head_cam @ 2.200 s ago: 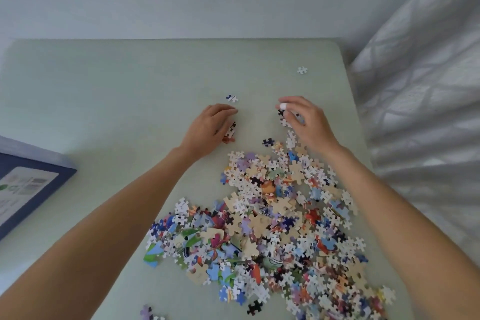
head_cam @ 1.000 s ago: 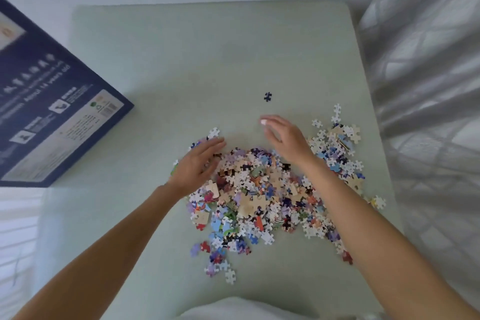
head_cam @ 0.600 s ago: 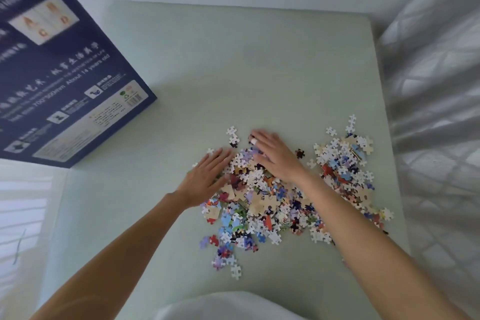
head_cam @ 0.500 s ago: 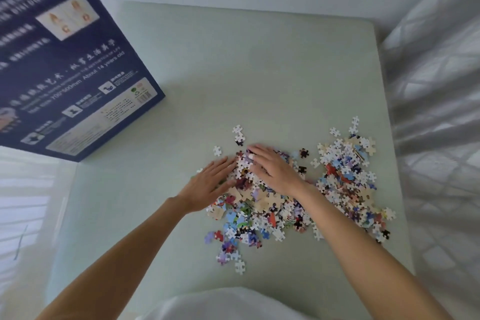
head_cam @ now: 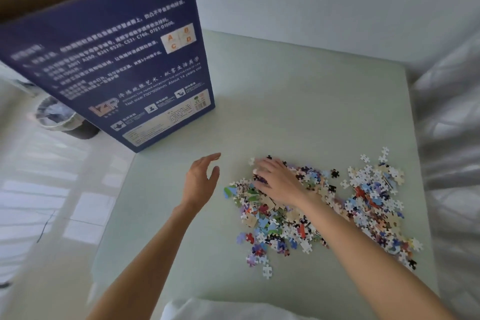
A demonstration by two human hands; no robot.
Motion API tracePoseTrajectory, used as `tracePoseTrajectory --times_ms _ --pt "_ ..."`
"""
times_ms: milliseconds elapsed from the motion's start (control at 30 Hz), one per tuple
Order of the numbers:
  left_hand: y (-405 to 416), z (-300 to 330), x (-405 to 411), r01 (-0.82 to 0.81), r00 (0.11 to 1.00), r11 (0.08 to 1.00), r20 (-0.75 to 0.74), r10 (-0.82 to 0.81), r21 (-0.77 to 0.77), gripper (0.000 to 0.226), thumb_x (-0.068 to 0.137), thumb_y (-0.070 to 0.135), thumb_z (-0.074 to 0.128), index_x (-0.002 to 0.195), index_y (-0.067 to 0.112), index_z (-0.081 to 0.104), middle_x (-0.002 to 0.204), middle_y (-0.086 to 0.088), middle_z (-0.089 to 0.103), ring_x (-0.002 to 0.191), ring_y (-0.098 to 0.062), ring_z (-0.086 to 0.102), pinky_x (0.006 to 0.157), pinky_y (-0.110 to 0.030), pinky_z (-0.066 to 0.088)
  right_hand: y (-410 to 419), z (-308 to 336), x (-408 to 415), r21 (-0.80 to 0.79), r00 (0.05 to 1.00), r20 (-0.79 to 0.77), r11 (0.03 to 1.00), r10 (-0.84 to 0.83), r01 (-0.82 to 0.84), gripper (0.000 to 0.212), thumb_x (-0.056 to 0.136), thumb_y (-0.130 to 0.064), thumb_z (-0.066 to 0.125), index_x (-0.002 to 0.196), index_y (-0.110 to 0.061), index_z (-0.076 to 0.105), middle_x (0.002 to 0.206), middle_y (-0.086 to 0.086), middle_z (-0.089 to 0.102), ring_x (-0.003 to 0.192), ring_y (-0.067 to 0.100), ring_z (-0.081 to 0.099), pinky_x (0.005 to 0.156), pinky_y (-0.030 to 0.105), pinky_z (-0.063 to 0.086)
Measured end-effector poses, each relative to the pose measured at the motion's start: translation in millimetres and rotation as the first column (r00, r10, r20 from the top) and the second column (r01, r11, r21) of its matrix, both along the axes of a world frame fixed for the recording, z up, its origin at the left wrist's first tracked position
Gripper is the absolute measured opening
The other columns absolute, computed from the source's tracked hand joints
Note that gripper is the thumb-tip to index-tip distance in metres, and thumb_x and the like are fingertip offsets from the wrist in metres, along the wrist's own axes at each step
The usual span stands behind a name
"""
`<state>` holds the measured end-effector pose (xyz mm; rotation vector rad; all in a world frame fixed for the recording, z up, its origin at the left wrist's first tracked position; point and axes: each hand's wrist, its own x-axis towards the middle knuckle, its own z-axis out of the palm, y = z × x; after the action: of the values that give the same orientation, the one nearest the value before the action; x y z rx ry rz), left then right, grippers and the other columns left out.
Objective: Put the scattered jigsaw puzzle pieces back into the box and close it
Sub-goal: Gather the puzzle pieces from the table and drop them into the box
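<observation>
Single head-worn wide-angle view, looking steeply down and forward, close over the table [head_cam: 298, 112], no second view

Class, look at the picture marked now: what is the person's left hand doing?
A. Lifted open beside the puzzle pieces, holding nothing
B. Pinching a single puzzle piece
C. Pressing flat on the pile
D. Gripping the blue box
A: the left hand is raised with fingers spread, left of the puzzle pieces and short of the blue box; only the right hand rests on the pile.

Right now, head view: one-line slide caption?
Right hand rests on jigsaw pile; left hand hovers open toward blue box on green table.
</observation>
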<state>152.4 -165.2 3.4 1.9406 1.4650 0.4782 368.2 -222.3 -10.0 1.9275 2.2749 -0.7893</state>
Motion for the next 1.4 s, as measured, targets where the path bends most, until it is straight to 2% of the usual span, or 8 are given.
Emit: tracePoseTrajectory --times_ms 167,367,467,600,767,1000,1133,1400 --pt "13.2 24.9 -47.5 -0.366 0.913 0.929 0.174 0.369 -0.047 0.034 0.089 0.021 0.061 0.122 0.019 0.053 0.118 0.001 0.06 0.105 -0.015 0.057 0.084 -0.026 0.045 68.0 64.3 -26.2 0.184 0.924 -0.339 0.95 -0.178 0.25 0.041 0.095 -0.022 0.05 0.134 -0.011 0.045 0.137 0.002 0.046 0.127 0.017 0.041 0.102 0.023 0.028" --pt "51.5 52.1 -99.8 -0.735 0.624 0.676 0.334 0.706 -0.058 0.074 0.081 0.028 0.07 0.14 0.018 0.027 0.135 -0.007 0.034 0.117 -0.019 0.042 0.099 -0.039 0.042 157.9 118.7 -60.0 0.1 0.753 -0.604 0.912 -0.262 0.398 0.079 0.086 -0.022 0.065 0.146 -0.009 0.014 0.153 0.007 0.018 0.14 0.017 0.018 0.114 0.034 0.019" --pt "74.1 60.5 -108.8 -0.64 0.671 0.76 0.402 0.623 -0.109 0.081 0.081 0.025 0.07 0.144 0.029 0.019 0.146 -0.003 0.03 0.132 -0.02 0.035 0.108 -0.044 0.034 184.8 130.6 -71.2 0.022 0.65 -0.715 0.921 -0.257 0.389 0.084 0.084 -0.019 0.068 0.146 -0.012 0.012 0.15 0.002 0.023 0.137 0.015 0.023 0.112 0.036 0.025" --pt "88.4 70.3 -102.5 -0.554 0.625 0.812 0.552 0.552 -0.183 0.076 0.071 0.024 0.065 0.128 0.054 0.025 0.132 0.01 0.052 0.117 -0.008 0.052 0.099 -0.044 0.045 188.6 130.7 -70.0 -0.072 0.534 -0.801 0.929 -0.27 0.362 0.072 0.087 -0.009 0.062 0.143 -0.017 0.019 0.127 -0.015 0.038 0.117 0.001 0.037 0.096 0.025 0.036" --pt "91.8 74.1 -63.9 -0.401 0.675 0.884 0.576 0.462 -0.24 0.07 0.082 0.018 0.063 0.138 0.04 0.028 0.122 0.023 0.053 0.116 -0.01 0.053 0.085 -0.031 0.049 168.2 135.8 -19.4 -0.021 0.499 -0.804 0.855 -0.322 0.518 0.063 0.09 -0.012 0.058 0.142 -0.019 0.025 0.127 -0.016 0.043 0.117 0.003 0.041 0.093 0.025 0.036" --pt "102.6 80.5 31.6 -0.083 0.76 0.969 0.614 0.212 -0.233 0.066 0.083 0.014 0.062 0.137 0.039 0.032 0.122 0.026 0.053 0.12 -0.007 0.051 0.093 -0.038 0.049 96.1 142.5 84.1 -0.025 0.359 -0.809 0.637 -0.466 0.77 0.055 0.087 -0.006 0.059 0.134 -0.018 0.032 0.136 -0.008 0.044 0.121 0.011 0.046 0.094 0.031 0.041" --pt "108.4 83.9 77.2 0.075 0.8 0.971 0.595 0.076 -0.226 0.064 0.082 0.023 0.065 0.137 0.033 0.033 0.126 0.014 0.055 0.115 -0.009 0.054 0.093 -0.044 0.05 52.9 138.9 115.8 -0.057 0.251 -0.821 0.51 -0.514 0.858 0.047 0.086 0.003 0.056 0.123 -0.011 0.031 0.126 -0.003 0.045 0.12 0.02 0.048 0.092 0.032 0.042" --pt "113.6 78.4 119.4 0.121 0.875 0.967 0.484 0.002 -0.223 0.049 0.092 0.027 0.055 0.133 0.014 0.032 0.133 -0.005 0.052 0.115 -0.026 0.056 0.092 -0.047 0.05 23.0 132.1 132.5 -0.029 0.271 -0.786 0.471 -0.556 0.882 0.041 0.088 0.001 0.055 0.118 -0.014 0.03 0.112 -0.01 0.05 0.11 0.015 0.052 0.086 0.025 0.045"
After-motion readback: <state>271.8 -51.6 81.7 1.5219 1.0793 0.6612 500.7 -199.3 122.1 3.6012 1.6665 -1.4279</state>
